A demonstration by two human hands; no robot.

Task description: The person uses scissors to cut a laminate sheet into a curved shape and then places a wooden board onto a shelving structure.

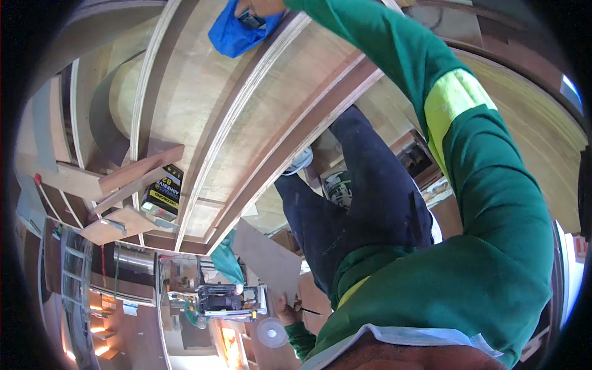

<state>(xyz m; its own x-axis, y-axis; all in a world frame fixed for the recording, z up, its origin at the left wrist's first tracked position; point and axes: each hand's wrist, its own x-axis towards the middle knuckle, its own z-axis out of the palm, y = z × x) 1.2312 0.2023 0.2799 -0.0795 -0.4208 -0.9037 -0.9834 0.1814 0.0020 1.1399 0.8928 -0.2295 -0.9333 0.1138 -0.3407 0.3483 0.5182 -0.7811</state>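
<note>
My right arm in a green sleeve reaches to the top edge, where my right hand (259, 7) is curled at the mouth of a blue cloth bag (233, 34), over a small dark object (251, 20); what exactly it grips is partly hidden. The bag lies on pale plywood between raised ribs (265, 55). Down beside my body, my left hand (290, 311) is closed on a thin dark stick (311, 312), close to a clear round disc (272, 333).
A black-and-yellow can (161, 191) and loose boards (139, 166) lie among the ribs at left. Below them are a metal ladder (77, 271), a machine (228, 301) and green cloth (225, 259). My legs stand beside the ribbed structure; a plywood panel (268, 259) is behind.
</note>
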